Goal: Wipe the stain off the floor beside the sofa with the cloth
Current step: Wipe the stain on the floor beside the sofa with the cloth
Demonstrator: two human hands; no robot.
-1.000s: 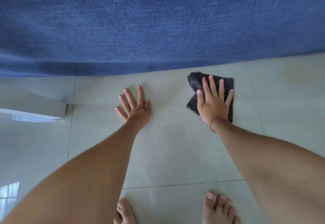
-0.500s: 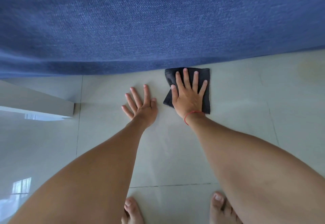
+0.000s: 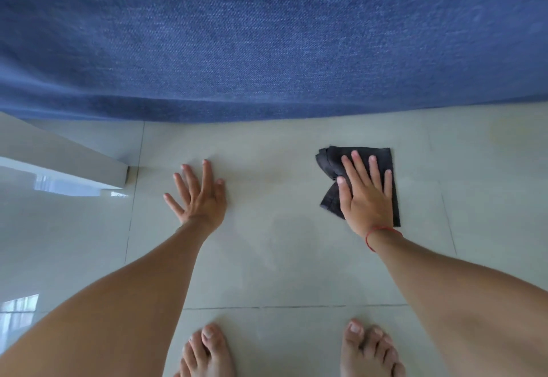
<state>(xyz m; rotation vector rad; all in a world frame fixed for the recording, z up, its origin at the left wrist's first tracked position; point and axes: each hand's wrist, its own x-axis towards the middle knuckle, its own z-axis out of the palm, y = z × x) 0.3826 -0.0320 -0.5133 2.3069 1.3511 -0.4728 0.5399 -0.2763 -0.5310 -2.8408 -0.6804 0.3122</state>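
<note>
1. We see the right hand flat on the cloth, palm down, fingers spread and straight. It presses the cloth to the floor and does not grip it.
2. The cloth is dark, roughly square, and lies flat on the pale tiles; its left edge is bunched into folds beside the thumb. Its far edge is near the sofa base but apart from it, with a strip of bare tile between.
3. The left hand is open, palm down on the tile with fingers splayed, holding nothing. It sits well apart from the cloth, with bare floor between the two hands.
4. We note a faint yellowish stain on the floor toward the right edge of the view, close to the sofa base and to the right of the cloth; the cloth does not cover it. A fainter dull patch shows between the hands; we cannot tell what it is.
5. A thin red string circles the right wrist.
6. Two bare feet stand on the near tile, just past a grout line.
7. A white furniture edge meets the floor at the left.
</note>
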